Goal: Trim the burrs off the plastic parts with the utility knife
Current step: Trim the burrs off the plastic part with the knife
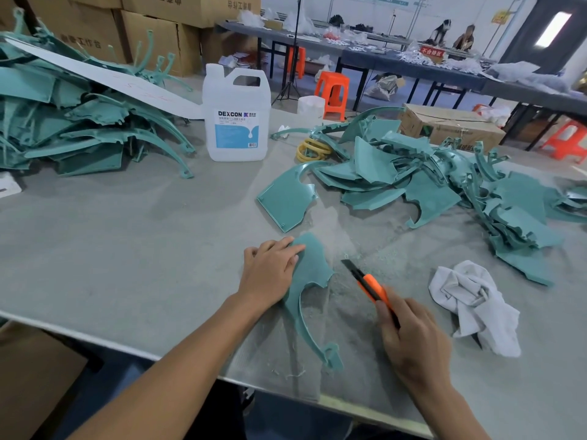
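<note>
Our hands are apart at the near edge of the desk (127, 249). The left hand (270, 271) presses flat, fingers straight, on the teal plastic part (313, 265) lying before us. The right hand (409, 338) is curled round the orange utility knife (368, 282), its blade just beside the part's notched edge. We judge the part light, thin and springy, so it is best held down close to the cut.

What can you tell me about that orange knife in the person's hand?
The slim orange-and-black plastic utility knife lies slanted in the right hand, whose fingers wrap its rear end. Its dark tip points up-left toward the curved teal plastic part, apart from it, over grey table littered with shavings. Whether the tip touches the table cannot be told.
</note>
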{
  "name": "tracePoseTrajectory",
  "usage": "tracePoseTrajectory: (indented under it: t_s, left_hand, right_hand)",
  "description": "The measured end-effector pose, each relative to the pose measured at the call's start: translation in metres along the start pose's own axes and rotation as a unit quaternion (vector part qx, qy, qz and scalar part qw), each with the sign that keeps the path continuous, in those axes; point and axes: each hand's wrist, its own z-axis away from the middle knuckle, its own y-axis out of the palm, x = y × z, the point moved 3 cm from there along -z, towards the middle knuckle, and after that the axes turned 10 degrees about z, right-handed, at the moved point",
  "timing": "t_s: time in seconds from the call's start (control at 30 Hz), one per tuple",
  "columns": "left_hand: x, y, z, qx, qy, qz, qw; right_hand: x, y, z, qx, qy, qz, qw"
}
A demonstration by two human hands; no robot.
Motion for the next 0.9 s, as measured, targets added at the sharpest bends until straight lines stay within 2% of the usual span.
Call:
tracePoseTrajectory:
  t_s: [0.07, 0.17, 0.2, 0.3, 0.37, 0.43, 0.53, 0.67, 0.73, 0.83, 0.9]
  left_hand:
    - [-0.001, 0.000, 0.000, -0.002, 0.000, 0.006, 1.000]
    - [-0.001, 0.000, 0.001, -0.004, -0.003, 0.013, 1.000]
    - [0.000, 0.000, 0.001, -0.005, -0.002, 0.014, 1.000]
    - [-0.001, -0.002, 0.001, -0.005, 0.000, 0.021, 1.000]
    - [-0.002, -0.003, 0.001, -0.011, -0.001, 0.032, 0.999]
    - [-0.004, -0.006, 0.004, -0.037, 0.001, 0.039, 0.999]
    - [-0.010, -0.014, 0.010, -0.098, 0.007, 0.013, 0.995]
    - [-0.016, -0.024, 0.020, -0.120, -0.060, 0.061, 0.989]
    - [-0.024, -0.025, 0.030, -0.095, -0.083, 0.056, 0.990]
    - [-0.036, -0.016, 0.042, 0.031, -0.114, 0.011, 0.993]
    - [-0.037, -0.014, 0.044, 0.076, -0.111, -0.018, 0.991]
  right_hand:
    - [0.005, -0.001, 0.005, -0.003, -0.053, 0.018, 0.998]
    - [-0.004, 0.000, 0.000, -0.003, 0.025, 0.018, 1.000]
    - [-0.004, -0.001, -0.001, -0.009, 0.028, 0.015, 0.999]
    - [0.005, -0.001, 0.003, -0.008, -0.033, 0.038, 0.999]
    - [0.001, 0.000, 0.000, 0.010, 0.011, 0.040, 0.999]
    - [-0.003, 0.001, -0.001, 0.015, 0.046, 0.039, 0.998]
    - [-0.001, -0.001, -0.002, 0.008, 0.014, 0.044, 0.999]
    - [-0.002, -0.003, -0.002, -0.010, 0.040, 0.021, 0.999]
    - [-0.003, -0.004, -0.002, -0.016, 0.050, 0.010, 0.999]
    - [-0.001, -0.007, -0.001, -0.023, 0.041, 0.004, 0.999]
    - [-0.001, -0.008, -0.001, -0.018, 0.042, 0.001, 0.999]
